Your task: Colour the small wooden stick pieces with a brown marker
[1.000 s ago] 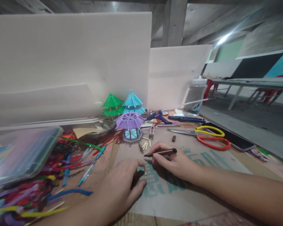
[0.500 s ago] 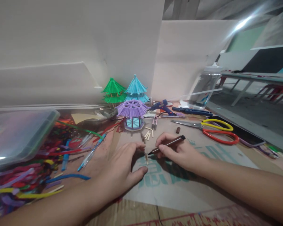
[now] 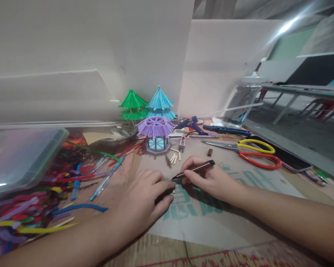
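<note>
My right hand (image 3: pixel 203 177) grips a brown marker (image 3: pixel 199 167) with its cap off. The marker's tip is close to my left fingertips. My left hand (image 3: pixel 149 191) is closed over a small wooden stick (image 3: pixel 174 191), index finger on it and thumb beside it; most of the stick is hidden. Just beyond my hands lie several pale short sticks (image 3: pixel 173 159) and dark brown ones (image 3: pixel 167 161). Behind them stands a small purple-roofed pavilion model (image 3: pixel 156 128). The brown marker cap (image 3: pixel 209 152) lies to the right, on printed paper (image 3: pixel 200 233).
Green (image 3: pixel 132 104) and blue (image 3: pixel 160 102) models stand at the back beside a glue gun (image 3: pixel 193 124). Scissors (image 3: pixel 245 148), pink snips (image 3: pixel 182 144), a phone (image 3: pixel 284 154) and a bottle (image 3: pixel 243 102) are to the right. Colourful pipe cleaners (image 3: pixel 16 218) and a plastic box (image 3: pixel 25 155) sit left.
My left fingers have come down over the stick and closed, covering most of it. The marker has shifted slightly up and left, its tip now by the left index fingertip.
</note>
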A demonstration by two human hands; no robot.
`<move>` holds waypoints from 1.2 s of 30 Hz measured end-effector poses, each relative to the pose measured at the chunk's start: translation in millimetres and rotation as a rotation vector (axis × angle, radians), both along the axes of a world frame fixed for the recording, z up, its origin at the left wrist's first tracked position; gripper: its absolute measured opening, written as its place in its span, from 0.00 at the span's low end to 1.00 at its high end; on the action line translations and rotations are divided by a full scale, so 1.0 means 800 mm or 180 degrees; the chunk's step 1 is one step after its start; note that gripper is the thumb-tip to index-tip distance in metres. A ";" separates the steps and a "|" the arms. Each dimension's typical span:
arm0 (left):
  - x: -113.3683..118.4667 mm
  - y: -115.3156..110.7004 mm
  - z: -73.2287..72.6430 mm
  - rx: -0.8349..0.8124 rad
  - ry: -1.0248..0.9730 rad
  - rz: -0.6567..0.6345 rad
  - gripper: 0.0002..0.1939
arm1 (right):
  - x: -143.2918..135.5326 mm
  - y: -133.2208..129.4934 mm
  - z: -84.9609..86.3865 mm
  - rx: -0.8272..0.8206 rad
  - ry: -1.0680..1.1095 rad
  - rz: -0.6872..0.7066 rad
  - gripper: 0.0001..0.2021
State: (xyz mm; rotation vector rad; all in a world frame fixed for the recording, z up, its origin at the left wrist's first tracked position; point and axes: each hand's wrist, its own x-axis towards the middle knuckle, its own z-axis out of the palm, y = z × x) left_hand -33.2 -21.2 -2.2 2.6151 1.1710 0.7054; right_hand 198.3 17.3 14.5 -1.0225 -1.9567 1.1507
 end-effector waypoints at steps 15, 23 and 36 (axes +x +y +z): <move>0.000 0.001 -0.002 -0.0009 0.0021 0.0002 0.09 | 0.000 -0.001 0.001 -0.0046 -0.0016 0.0021 0.07; 0.001 0.001 -0.001 -0.0026 -0.0009 -0.0018 0.09 | -0.002 -0.003 0.005 0.0007 -0.0015 0.0032 0.06; 0.001 0.003 0.000 -0.0156 0.0061 -0.0028 0.10 | 0.000 -0.003 0.007 0.0185 -0.0109 -0.0009 0.08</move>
